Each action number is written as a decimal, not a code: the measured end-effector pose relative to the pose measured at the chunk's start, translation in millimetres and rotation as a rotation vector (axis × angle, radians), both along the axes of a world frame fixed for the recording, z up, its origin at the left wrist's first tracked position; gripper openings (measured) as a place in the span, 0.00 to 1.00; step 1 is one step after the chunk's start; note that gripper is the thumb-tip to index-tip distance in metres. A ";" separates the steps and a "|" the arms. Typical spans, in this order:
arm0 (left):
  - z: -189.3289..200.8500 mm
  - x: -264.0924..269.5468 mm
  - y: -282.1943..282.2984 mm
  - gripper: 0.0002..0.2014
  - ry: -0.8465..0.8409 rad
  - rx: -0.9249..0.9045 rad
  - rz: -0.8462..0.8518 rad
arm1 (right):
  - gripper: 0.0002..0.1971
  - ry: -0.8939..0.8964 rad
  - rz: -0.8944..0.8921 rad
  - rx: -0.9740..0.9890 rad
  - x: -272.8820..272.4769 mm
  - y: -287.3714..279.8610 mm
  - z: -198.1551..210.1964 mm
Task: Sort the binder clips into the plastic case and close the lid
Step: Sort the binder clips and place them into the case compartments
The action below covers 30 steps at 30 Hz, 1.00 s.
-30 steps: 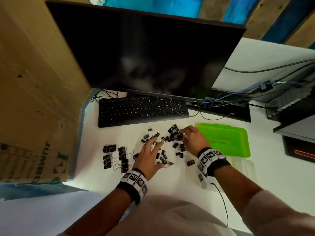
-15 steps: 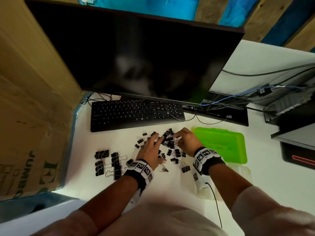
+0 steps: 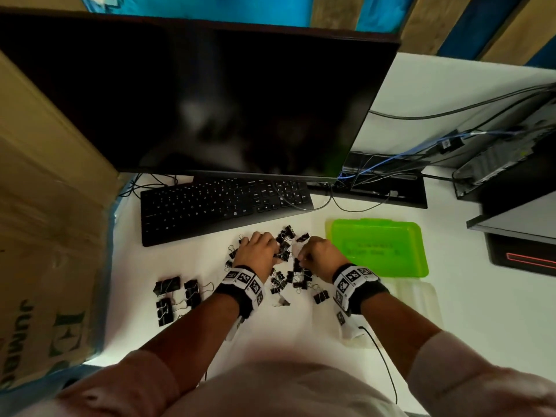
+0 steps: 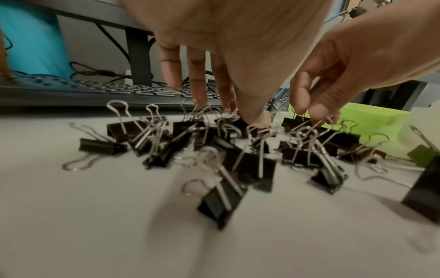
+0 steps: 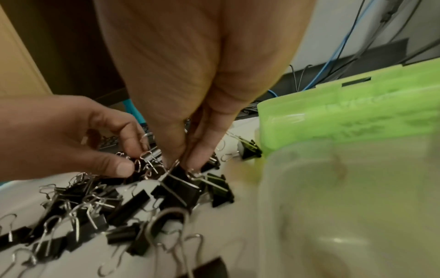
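Observation:
Several small black binder clips (image 3: 285,281) lie heaped on the white desk (image 3: 270,341), in front of the keyboard. Both hands are down in the heap, close together. My left hand (image 3: 275,254) pinches the wire handles of a binder clip (image 5: 142,163) between thumb and index finger. My right hand (image 3: 301,257) pinches the handle of another binder clip (image 5: 183,186) with thumb and fingertip. The plastic case lies open on the right: its green lid (image 3: 379,248) lies flat, and its clear base (image 3: 418,299) sits nearer me with no clips visible inside.
A few larger black clips (image 3: 177,296) sit apart to the left. A black keyboard (image 3: 222,206) and a dark monitor (image 3: 210,94) stand behind the heap. A cardboard box (image 3: 45,206) walls the left side. Cables and a computer (image 3: 511,164) are at the right.
My left hand has moved forward and right into the heap, its spread fingers closing on a clip. The right hand has drawn in beside it.

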State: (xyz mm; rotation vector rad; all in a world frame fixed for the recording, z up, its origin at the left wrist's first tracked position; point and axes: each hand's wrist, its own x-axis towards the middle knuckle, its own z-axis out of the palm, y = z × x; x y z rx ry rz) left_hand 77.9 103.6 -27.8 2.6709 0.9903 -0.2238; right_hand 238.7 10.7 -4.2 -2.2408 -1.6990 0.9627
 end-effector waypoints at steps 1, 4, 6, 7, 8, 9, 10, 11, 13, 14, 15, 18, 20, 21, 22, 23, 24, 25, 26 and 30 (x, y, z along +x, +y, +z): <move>-0.6 -0.9 1.5 0.13 0.002 0.000 -0.006 | 0.06 0.035 -0.013 0.019 1.5 -0.8 0.6; -2.4 -3.7 2.8 0.13 -0.007 -0.010 -0.046 | 0.11 0.122 -0.088 0.111 4.1 -3.0 5.4; -2.9 -5.8 3.2 0.12 -0.023 -0.014 -0.079 | 0.12 0.191 -0.216 0.177 7.3 -3.5 11.5; -2.8 -6.9 3.3 0.12 -0.040 -0.020 -0.084 | 0.12 0.227 -0.298 0.208 10.2 -4.0 15.0; -1.8 -7.8 3.2 0.13 -0.067 -0.029 -0.083 | 0.12 0.259 -0.379 0.244 14.5 -4.7 18.0; -0.3 -8.3 2.8 0.13 -0.102 -0.046 -0.073 | 0.12 0.276 -0.447 0.279 19.3 -5.7 20.8; 2.2 -8.6 2.3 0.13 -0.141 -0.071 -0.051 | 0.12 0.272 -0.493 0.300 24.2 -6.8 22.9; 5.5 -8.4 1.9 0.12 -0.178 -0.102 -0.019 | 0.11 0.250 -0.515 0.291 28.8 -7.7 23.7; 11.4 -5.8 2.6 0.09 -0.248 -0.144 0.034 | 0.10 0.165 -0.472 0.182 34.8 -9.0 25.0; 13.8 -3.7 3.2 0.08 -0.277 -0.157 0.051 | 0.13 0.112 -0.409 0.104 35.7 -9.7 24.0; 15.5 -1.0 4.1 0.07 -0.301 -0.171 0.069 | 0.16 0.066 -0.334 0.026 34.8 -10.5 22.5; 17.7 7.3 6.7 0.11 -0.340 -0.188 0.116 | 0.24 -0.013 -0.133 -0.148 20.2 -13.2 16.4; 17.4 11.2 8.7 0.14 -0.308 -0.171 0.120 | 0.25 -0.022 -0.058 -0.211 7.3 -14.2 10.0; 17.1 12.5 9.6 0.16 -0.274 -0.169 0.114 | 0.24 -0.026 -0.032 -0.225 2.1 -14.4 6.3; 16.5 13.6 10.2 0.18 -0.237 -0.172 0.100 | 0.22 -0.036 -0.010 -0.230 -1.7 -14.2 3.7; 15.7 14.2 10.8 0.20 -0.203 -0.181 0.084 | 0.19 -0.051 0.010 -0.225 -4.5 -13.4 2.1; 15.5 14.5 10.8 0.22 -0.174 -0.190 0.070 | 0.15 -0.065 0.024 -0.219 -6.5 -12.3 3.0; 14.7 14.8 10.4 0.24 -0.154 -0.191 0.058 | 0.13 -0.075 0.028 -0.215 -7.8 -11.5 4.5; 14.2 14.8 9.7 0.25 -0.145 -0.178 0.043 | 0.11 -0.077 0.023 -0.217 -8.2 -10.3 7.0; 14.5 18.8 2.4 0.24 -0.192 -0.105 -0.098 | 0.09 -0.019 -0.060 -0.191 1.2 -9.8 15.9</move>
